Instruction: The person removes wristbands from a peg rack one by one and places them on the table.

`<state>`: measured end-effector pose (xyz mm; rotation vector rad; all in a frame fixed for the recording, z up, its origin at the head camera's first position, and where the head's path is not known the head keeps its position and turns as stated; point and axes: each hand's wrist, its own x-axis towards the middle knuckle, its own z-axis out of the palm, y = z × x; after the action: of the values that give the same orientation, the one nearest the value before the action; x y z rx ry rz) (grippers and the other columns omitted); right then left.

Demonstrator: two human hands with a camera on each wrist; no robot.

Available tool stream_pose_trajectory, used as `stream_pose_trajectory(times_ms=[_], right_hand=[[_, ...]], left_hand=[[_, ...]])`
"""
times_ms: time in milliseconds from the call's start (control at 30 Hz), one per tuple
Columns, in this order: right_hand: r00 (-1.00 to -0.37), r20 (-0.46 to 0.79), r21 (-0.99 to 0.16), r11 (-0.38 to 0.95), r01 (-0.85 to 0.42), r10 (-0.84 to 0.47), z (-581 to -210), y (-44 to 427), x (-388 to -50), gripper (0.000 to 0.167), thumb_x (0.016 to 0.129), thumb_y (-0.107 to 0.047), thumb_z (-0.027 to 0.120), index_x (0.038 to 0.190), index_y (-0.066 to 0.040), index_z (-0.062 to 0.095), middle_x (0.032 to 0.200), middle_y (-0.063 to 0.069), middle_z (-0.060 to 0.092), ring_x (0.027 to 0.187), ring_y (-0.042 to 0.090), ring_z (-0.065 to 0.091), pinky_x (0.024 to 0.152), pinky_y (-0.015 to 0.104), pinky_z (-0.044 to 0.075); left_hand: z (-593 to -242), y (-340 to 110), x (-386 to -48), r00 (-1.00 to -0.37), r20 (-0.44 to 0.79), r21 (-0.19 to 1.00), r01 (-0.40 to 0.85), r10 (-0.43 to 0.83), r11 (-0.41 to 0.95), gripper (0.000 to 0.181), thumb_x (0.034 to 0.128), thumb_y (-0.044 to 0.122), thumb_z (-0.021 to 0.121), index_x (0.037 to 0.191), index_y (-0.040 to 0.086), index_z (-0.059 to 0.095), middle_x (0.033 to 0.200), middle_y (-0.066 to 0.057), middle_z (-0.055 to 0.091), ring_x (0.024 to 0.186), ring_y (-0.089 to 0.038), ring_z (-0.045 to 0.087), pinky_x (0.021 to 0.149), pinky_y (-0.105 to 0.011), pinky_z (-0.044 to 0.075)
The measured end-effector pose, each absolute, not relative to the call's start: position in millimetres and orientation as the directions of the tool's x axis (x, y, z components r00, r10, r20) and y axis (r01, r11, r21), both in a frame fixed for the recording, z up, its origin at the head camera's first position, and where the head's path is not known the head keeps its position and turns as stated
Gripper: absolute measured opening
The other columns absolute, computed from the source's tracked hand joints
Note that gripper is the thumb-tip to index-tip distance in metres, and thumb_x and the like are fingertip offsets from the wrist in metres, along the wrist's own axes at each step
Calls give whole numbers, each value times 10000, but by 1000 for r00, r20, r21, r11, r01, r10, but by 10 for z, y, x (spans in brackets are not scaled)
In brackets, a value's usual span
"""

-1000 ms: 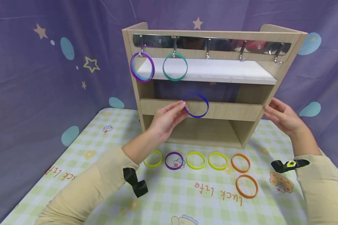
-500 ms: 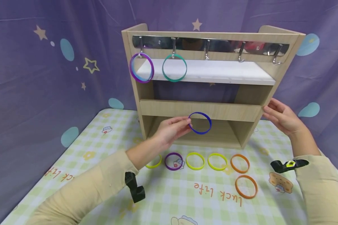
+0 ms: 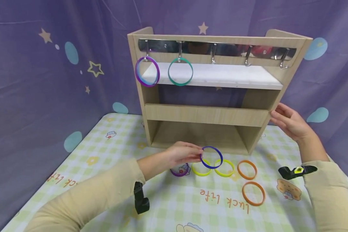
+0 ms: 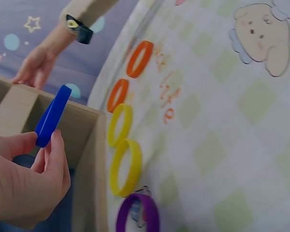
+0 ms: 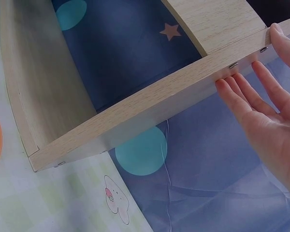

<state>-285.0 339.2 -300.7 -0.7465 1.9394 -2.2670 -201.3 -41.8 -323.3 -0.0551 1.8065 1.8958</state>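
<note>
In the head view my left hand [image 3: 184, 153] pinches a blue silicone wristband [image 3: 221, 158] between thumb and fingers. It is held tilted in the air, over the yellow wristbands and before the shelf's lower front. The left wrist view shows the blue wristband [image 4: 53, 116] nearly edge-on. My right hand [image 3: 293, 124] touches the right side of a wooden shelf unit [image 3: 206, 114]. Seen from the right wrist, the right hand [image 5: 275, 111] has its thumb on the panel's front edge and its fingertips against the outer face.
Purple and light-blue wristbands [image 3: 136, 73] hang on the leftmost hook, a green wristband [image 3: 180, 84] on the second. Three hooks [image 3: 247, 56] to the right hold nothing. On the tablecloth [image 3: 174, 206] lie purple [image 3: 178, 175], yellow [image 3: 201, 175] and orange wristbands [image 3: 247, 178].
My left hand has come down and slightly right with the blue wristband, from before the middle board to low over the row. It now hides the leftmost yellow wristband. The right hand stays put.
</note>
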Motion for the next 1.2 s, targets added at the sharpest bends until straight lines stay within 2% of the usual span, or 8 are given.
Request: stream_pose_trajectory(times_ms=[167,233,367,533,667,833,1000,1200], right_hand=[[-871,337,-935,-237,-264,-359,-3041,3393,-2846,412,982,39,409,1270,-210,569,1158,-60,633,1032,35,631,860,120,549],[-870,339,-934,-237,-266,-359,-3045,3391,-2840,406,982,35,414,1270,-208,565,1154,-57,631,1030,36,631,861,122,551],[-870,340,-934,-237,-268,-357,-3046,3393,-2829,399,983,28,420,1268,-213,562,1153,-55,624,1028,32,631,864,119,551],[-869,341,-934,-236,-269,-360,-3050,3391,-2829,393,985,20,423,1276,-208,555,1155,-55,621,1031,32,630,867,117,549],[-869,341,-934,-230,-272,-359,-3045,3390,-2837,395,987,17,420,1285,-209,549,1169,-56,616,1041,31,628,869,115,546],[-865,346,-933,-235,-274,-364,-3031,3388,-2841,405,989,20,410,1293,-208,549,1179,-55,614,1049,32,625,876,114,541],[-856,353,-929,-253,-271,-378,-3020,3385,-2840,404,989,27,403,1296,-189,554,1174,-45,620,1049,40,628,880,121,545],[-855,355,-925,-273,-263,-380,-3019,3387,-2845,413,985,39,403,1294,-183,566,1178,-35,623,1049,51,634,881,131,552]], left_hand=[[-3415,-357,-1995,-839,-404,910,-409,366,66,273,930,-6,575,1181,-108,603,1228,-298,612,1037,-302,687,978,-358,559],[-3491,-321,-1986,-827,-416,904,-420,379,77,277,927,-10,577,1183,-113,601,1244,-309,598,985,-270,703,991,-367,549],[-3644,-230,-1928,-811,-436,895,-434,389,98,255,902,-12,616,1136,-113,631,1179,-300,640,918,-240,718,928,-344,586],[-3799,-85,-1837,-798,-454,887,-446,396,118,201,867,-21,659,1050,-103,672,999,-222,716,786,-176,712,834,-326,623],[-3876,35,-1777,-791,-466,882,-451,396,138,183,856,-34,664,1024,-101,687,954,-221,723,760,-196,722,797,-316,630],[-3924,154,-1727,-811,-458,889,-416,364,193,153,841,-21,686,982,-74,713,910,-222,729,727,-217,731,723,-288,636],[-3937,227,-1672,-859,-399,905,-313,321,289,100,819,11,724,908,-31,742,801,-145,739,656,-186,728,631,-238,629],[-3866,219,-1609,-885,-338,903,-209,320,376,95,814,28,735,898,-17,746,800,-104,744,713,-205,741,619,-219,623]])
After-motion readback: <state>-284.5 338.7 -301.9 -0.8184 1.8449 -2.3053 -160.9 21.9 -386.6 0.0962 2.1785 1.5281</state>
